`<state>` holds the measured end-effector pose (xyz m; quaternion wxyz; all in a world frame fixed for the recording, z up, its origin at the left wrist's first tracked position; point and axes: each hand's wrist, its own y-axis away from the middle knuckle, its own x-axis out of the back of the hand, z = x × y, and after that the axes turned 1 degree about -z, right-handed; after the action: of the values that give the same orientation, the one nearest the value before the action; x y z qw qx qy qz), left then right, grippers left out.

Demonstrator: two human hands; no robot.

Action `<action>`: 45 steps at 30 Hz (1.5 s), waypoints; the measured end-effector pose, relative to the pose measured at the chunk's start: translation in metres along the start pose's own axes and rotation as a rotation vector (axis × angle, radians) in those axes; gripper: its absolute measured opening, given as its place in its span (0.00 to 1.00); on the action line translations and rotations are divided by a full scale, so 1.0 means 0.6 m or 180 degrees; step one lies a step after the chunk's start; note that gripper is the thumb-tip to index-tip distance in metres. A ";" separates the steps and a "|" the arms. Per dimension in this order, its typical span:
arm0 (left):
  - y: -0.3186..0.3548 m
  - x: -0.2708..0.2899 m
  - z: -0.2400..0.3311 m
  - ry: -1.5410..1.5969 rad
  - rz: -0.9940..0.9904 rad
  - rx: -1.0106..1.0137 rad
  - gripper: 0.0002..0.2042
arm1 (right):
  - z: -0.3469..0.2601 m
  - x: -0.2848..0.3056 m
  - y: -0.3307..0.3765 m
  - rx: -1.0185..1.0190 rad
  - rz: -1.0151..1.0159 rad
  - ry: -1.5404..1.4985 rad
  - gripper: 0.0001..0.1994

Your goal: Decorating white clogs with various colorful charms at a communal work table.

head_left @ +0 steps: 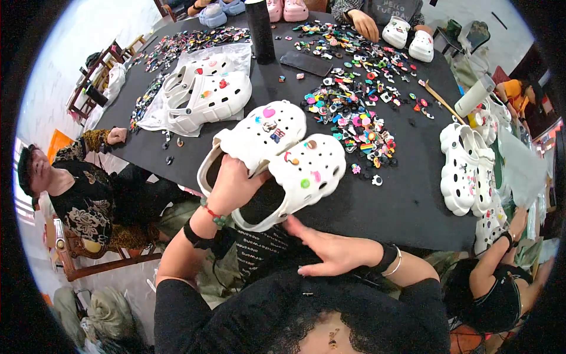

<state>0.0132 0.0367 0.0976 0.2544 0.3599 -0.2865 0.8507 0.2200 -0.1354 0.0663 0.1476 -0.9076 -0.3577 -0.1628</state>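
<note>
A pair of white foam clogs with coloured charms is held up over the near edge of the black table. My left hand (231, 182) reaches into the shoe openings and grips the left clog (259, 144) and the right clog (324, 168) together where their inner sides meet. Pink, green and brown charms sit in some of the toe holes, while other holes are bare. My right hand (336, 252) has its fingers stretched out and apart, just below the right clog's heel strap. Whether its fingertips touch the strap I cannot tell. Nothing shows in that hand.
Loose charms (365, 118) lie heaped on the table (389, 200). Other white clogs rest on plastic at the left (221, 97) and at the right edge (458, 171). A dark cylinder (259, 35) and a flat black case (305, 63) stand beyond. Other people sit around the table.
</note>
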 end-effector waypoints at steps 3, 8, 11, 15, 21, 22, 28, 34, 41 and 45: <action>-0.008 0.019 0.008 -0.0075 -0.0241 -0.0101 0.25 | -0.010 0.000 -0.022 0.0250 -0.0231 0.0188 0.44; -0.030 0.015 -0.012 0.0796 -0.0827 0.0418 0.25 | -0.013 0.005 -0.032 0.0039 -0.0713 0.0167 0.30; -0.039 0.018 -0.008 0.0864 -0.0894 0.0350 0.25 | -0.012 0.008 -0.021 0.0073 -0.0746 0.0250 0.29; -0.034 0.010 -0.025 0.0395 -0.0789 -0.0100 0.25 | -0.022 0.038 -0.009 0.0045 -0.0629 0.0462 0.28; -0.035 0.012 -0.020 0.0318 -0.0658 -0.0209 0.23 | -0.051 0.116 0.009 0.0019 -0.0153 0.0873 0.23; -0.033 0.014 -0.021 0.0246 -0.0690 -0.0248 0.23 | -0.054 0.132 0.008 0.0013 -0.0104 0.0897 0.21; -0.030 0.009 -0.023 0.0441 -0.0582 -0.0244 0.23 | -0.091 0.216 -0.009 -0.0504 0.0601 0.1070 0.09; -0.028 0.006 -0.017 0.0209 -0.0611 -0.0170 0.22 | -0.019 0.268 0.013 -0.1152 0.1791 0.1705 0.07; 0.016 0.050 0.003 -0.0643 0.0184 0.0135 0.18 | 0.033 0.288 0.094 -0.1715 0.1739 0.1325 0.09; 0.036 0.081 0.060 -0.0820 0.0443 0.0486 0.11 | 0.048 0.283 0.108 -0.2195 0.1611 0.1487 0.08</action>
<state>-0.0132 0.0085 0.1486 0.1280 0.4635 -0.2756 0.8324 0.3881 -0.0678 0.0985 -0.0504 -0.9013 -0.0083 -0.4302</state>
